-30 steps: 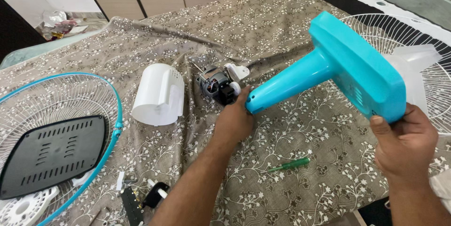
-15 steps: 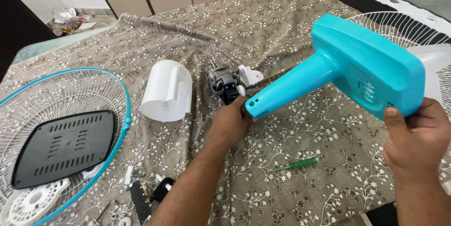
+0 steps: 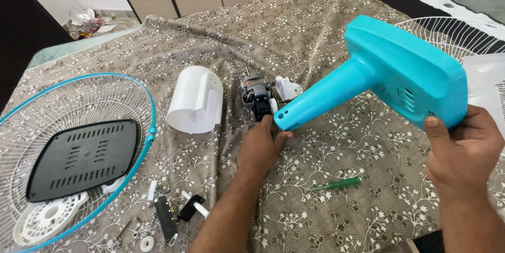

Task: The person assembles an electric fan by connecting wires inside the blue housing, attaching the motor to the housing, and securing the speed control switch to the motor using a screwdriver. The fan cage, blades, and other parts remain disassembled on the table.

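My right hand (image 3: 463, 150) grips the wide base end of a turquoise plastic fan stand (image 3: 389, 77), which is lifted and tilted over the table. Its narrow neck end points down to the left. My left hand (image 3: 261, 145) is at that neck end, fingers by the small fan motor (image 3: 256, 94) with its black and white fittings. A white motor cover (image 3: 195, 100) lies on its side just left of the motor. A green screwdriver (image 3: 336, 184) lies on the cloth between my arms.
A brown flowered cloth (image 3: 326, 142) covers the table. At left lies a wire fan guard with a blue rim (image 3: 142, 142), holding a black vented plate (image 3: 84, 158) and a white ring part (image 3: 44, 221). Small parts (image 3: 173, 213) lie near the front. Another white guard (image 3: 452, 32) and clear blade are at right.
The view has shifted so everything sits further right and lower. My left hand has slid slightly down under the neck end of the stand. My right hand still holds the base.
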